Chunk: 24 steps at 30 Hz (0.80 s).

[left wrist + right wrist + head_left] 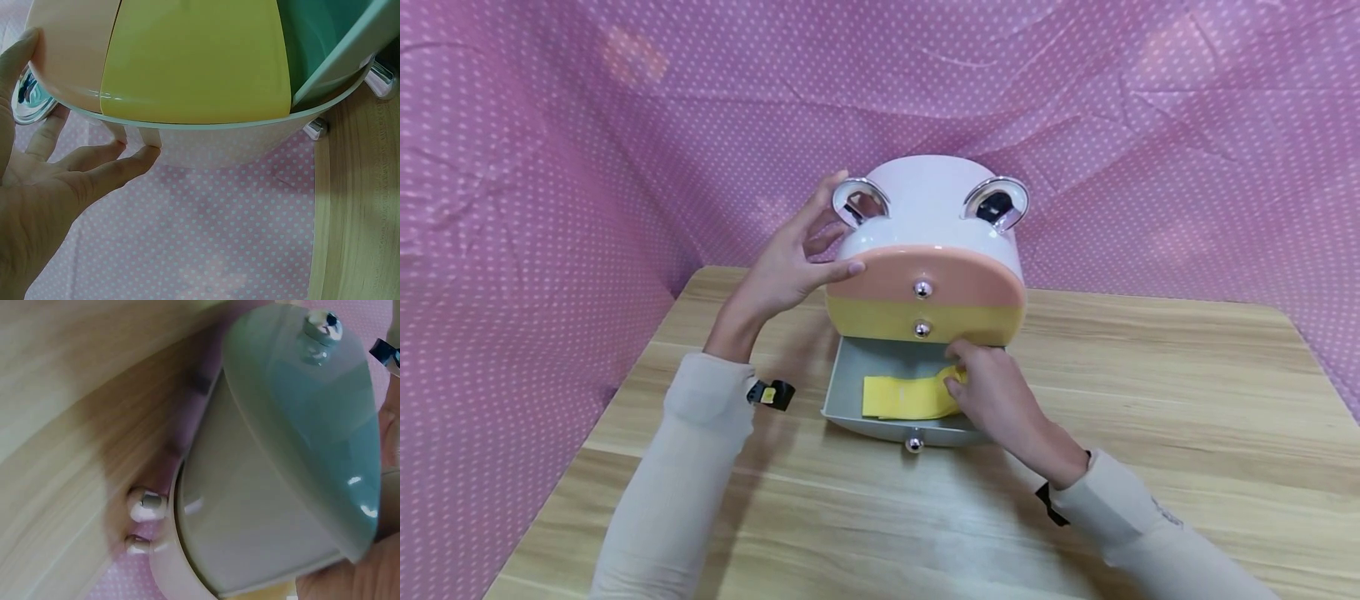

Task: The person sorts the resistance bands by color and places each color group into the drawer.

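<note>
A small white drawer box with two chrome-rimmed ears stands on the table. Its orange and yellow drawers are closed; the grey-green bottom drawer is pulled out. My left hand holds the box's left side, thumb on the orange front and fingers along the side wall, as the left wrist view also shows. Inside the bottom drawer lies a folded yellow strip, apparently fabric. My right hand reaches over the drawer's right side and pinches the strip's right end. In the right wrist view the drawer hides the fingertips.
The wooden table extends around the box, and its back edge runs just behind. Pink dotted cloth hangs at the back and sides. Chrome knobs jut from the drawer fronts. Small chrome feet show under the box.
</note>
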Each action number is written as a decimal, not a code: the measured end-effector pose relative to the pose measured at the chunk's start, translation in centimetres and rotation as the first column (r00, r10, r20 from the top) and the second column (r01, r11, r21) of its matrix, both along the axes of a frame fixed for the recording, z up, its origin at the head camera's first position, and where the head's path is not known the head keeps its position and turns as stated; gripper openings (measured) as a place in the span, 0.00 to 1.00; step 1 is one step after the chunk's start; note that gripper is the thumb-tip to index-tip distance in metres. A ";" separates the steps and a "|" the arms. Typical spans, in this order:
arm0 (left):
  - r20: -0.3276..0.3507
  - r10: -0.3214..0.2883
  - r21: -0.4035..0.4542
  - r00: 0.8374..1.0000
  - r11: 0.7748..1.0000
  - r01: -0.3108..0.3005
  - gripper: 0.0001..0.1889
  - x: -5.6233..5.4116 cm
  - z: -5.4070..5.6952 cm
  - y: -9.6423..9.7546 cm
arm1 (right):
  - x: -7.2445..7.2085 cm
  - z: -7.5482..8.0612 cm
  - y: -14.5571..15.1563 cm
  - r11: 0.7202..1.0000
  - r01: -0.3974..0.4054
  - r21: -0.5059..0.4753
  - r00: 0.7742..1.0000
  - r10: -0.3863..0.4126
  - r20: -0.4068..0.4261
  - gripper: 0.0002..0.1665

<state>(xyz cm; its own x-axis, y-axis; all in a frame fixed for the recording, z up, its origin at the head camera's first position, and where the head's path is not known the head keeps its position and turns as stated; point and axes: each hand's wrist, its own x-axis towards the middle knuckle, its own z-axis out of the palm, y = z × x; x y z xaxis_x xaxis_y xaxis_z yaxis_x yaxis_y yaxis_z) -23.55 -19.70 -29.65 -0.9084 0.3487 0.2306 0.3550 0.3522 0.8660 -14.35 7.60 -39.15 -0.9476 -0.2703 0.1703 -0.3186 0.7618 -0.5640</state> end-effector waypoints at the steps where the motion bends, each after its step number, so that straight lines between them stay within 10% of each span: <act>1: -0.001 -0.002 0.001 1.000 1.000 0.002 0.54 0.0 0.0 0.0 | 0.1 0.1 0.2 1.000 0.000 -0.005 1.000 0.000 -0.014 0.17; 17: -0.009 -0.017 0.014 1.000 1.000 0.017 0.55 -0.1 -0.2 0.0 | 4.0 1.5 1.5 0.984 -0.125 -0.126 0.969 0.093 -0.228 0.14; 24: -0.016 -0.012 0.010 1.000 1.000 0.012 0.55 -0.1 -0.3 0.0 | 5.6 -0.1 0.6 0.935 -0.325 -0.142 0.838 0.215 -0.502 0.15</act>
<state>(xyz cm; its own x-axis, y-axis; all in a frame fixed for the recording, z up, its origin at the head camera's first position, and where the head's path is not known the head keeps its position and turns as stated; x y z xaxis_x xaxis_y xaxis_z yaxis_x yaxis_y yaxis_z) -23.68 -19.69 -29.98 -0.9002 0.3573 0.2490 0.3734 0.3390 0.8635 -8.79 8.20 -39.25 -0.6311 -0.4084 0.6595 -0.7622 0.4847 -0.4291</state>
